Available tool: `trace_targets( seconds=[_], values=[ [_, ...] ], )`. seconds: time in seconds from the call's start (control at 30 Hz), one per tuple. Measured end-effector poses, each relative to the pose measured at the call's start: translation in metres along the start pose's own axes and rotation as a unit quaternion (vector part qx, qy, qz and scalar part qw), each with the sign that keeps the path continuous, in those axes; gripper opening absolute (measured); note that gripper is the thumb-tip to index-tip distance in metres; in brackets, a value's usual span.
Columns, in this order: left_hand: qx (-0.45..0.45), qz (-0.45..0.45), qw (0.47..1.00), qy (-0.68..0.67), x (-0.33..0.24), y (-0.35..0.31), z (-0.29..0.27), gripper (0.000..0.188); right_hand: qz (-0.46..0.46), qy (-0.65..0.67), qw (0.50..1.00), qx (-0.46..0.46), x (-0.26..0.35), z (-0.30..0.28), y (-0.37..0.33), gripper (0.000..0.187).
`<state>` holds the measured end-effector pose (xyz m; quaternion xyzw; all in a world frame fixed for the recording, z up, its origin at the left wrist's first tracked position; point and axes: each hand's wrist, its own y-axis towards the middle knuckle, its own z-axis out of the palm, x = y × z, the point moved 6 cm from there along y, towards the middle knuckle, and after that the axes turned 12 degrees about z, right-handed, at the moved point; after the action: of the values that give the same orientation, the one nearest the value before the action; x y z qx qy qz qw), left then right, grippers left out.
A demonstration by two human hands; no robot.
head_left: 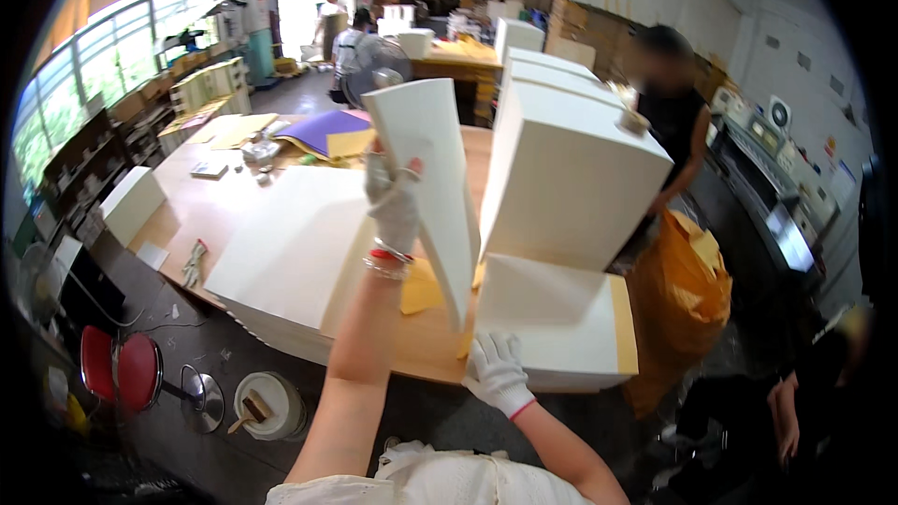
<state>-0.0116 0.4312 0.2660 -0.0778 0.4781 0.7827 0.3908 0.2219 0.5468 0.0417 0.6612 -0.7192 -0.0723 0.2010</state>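
Note:
My left hand (393,201), in a white glove with bare fingertips, is raised over the table. It grips a thick sheaf of white paper (426,145) that stands nearly upright and curves down to the tabletop. My right hand (498,372), gloved in white with a red cuff, lies with fingers stretched on the near left corner of a low stack of white sheets (547,309). A yellowish strip (623,323) runs along that stack's right side. Left of my raised arm is a wide stack of large white sheets (285,234).
Tall white paper blocks (571,159) stand behind the low stack. An orange sack (687,290) is at the table's right, near a person in black (678,112). A bucket with a brush (271,407) and a red stool (138,374) stand at lower left. A glove (195,264) lies leftward.

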Motion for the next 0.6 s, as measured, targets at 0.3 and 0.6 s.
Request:
trace_targets(
  seconds=[0.3, 0.6],
  values=[
    [0.044, 0.247, 0.958, 0.140, -0.132, -0.041, 0.038, 0.057, 0.083, 0.367, 0.917, -0.136, 0.018, -0.073, 0.056, 0.064],
    [0.179, 0.464, 0.795, 0.348, -0.223, -0.066, 0.094, 0.056, -0.053, 0.667, 0.714, -0.203, 0.092, -0.094, 0.120, 0.056]
  ],
)
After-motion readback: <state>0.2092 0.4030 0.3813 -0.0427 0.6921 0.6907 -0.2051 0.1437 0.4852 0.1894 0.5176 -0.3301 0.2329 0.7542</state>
